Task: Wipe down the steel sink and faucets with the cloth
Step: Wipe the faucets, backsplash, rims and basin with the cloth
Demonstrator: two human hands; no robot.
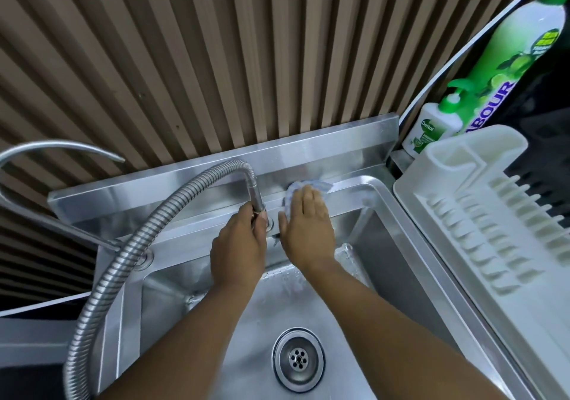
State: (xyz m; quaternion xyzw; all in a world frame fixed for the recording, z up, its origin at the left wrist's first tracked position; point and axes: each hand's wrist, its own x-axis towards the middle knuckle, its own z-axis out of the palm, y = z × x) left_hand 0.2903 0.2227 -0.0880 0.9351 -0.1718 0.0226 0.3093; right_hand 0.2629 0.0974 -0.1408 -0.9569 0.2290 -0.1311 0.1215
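Steel rim (200,230), right hand (305,230) pressing cloth (320,185), left hand (239,245) gripping faucet (257,197)

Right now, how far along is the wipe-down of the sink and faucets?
Nothing looks plainly finished. In hand: the right hand presses the cloth flat on the back ledge of the sink, while the left hand grips the flexible faucet. Left: the basin, with droplets near its back wall, and the curved faucet, untouched.

The right hand (303,230) covers most of the cloth (322,186), and the flexible hose (101,288) runs off the bottom edge.
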